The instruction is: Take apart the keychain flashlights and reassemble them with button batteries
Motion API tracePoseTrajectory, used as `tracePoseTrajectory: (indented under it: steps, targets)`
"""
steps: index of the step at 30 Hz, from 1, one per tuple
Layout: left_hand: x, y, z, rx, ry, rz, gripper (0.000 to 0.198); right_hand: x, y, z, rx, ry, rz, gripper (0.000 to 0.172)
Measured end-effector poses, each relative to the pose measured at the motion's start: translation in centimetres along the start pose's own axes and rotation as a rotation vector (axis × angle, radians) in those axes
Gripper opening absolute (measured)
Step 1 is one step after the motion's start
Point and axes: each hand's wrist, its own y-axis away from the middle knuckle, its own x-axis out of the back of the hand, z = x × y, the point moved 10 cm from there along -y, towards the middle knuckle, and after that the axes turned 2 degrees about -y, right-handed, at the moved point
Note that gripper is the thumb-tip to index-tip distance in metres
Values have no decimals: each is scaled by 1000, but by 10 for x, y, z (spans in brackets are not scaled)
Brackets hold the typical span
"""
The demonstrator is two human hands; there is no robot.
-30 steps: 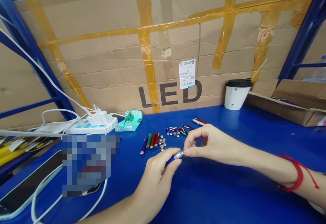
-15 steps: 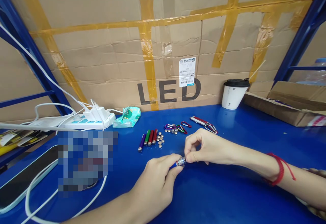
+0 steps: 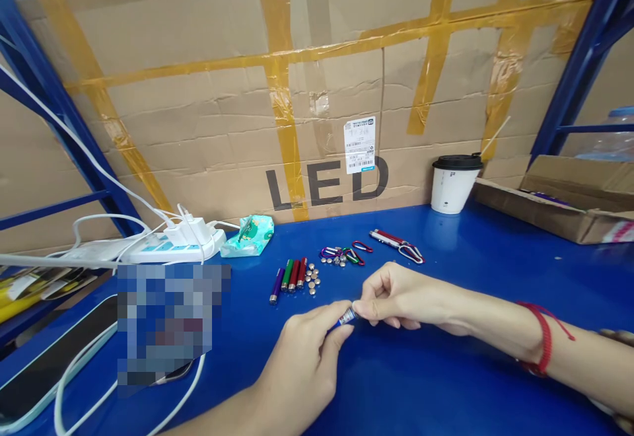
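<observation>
My left hand [image 3: 310, 357] holds a small blue keychain flashlight [image 3: 347, 317] between thumb and fingers, with its labelled silver end pointing right. The fingertips of my right hand [image 3: 393, 297] are pinched together at that end; what lies between them is mostly hidden. Just beyond the hands, a purple tube [image 3: 277, 287], a green tube [image 3: 286, 275] and two dark red tubes [image 3: 298, 273] lie side by side. Several silver button cells [image 3: 312, 280] lie to their right. Farther back are small coloured carabiners [image 3: 353, 256] with more button cells among them.
Two finished-looking flashlights [image 3: 391, 238] with a carabiner lie farther right. A lidded paper cup [image 3: 453, 185] and an open cardboard box [image 3: 569, 208] stand at the back right. A white power strip [image 3: 173, 244], a green packet [image 3: 252, 234], a phone [image 3: 59, 357] and cables occupy the left.
My right hand has turned slightly, its lower fingers now more spread under the pinch, and covers more of the flashlight's silver end. The left hand keeps its hold. The view has tilted slightly.
</observation>
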Motion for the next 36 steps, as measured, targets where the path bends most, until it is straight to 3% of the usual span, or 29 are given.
tracePoseTrajectory:
  steps: [5,11,18,30,36]
  targets:
    - [5,-1,-5,58,-42,46,27,-2,-2,4,-37,-98,-23,41]
    - [0,-5,-18,164,149,29,26,-1,-4,1,22,-132,17,42]
    - [-2,-6,-23,168,280,57,25,-2,-7,-3,111,-200,47,40]
    - [-4,-4,-21,164,125,11,32,-2,-8,-1,42,-74,-20,40]
    - [-3,0,-19,167,5,-1,29,-7,-4,0,13,-68,19,43]
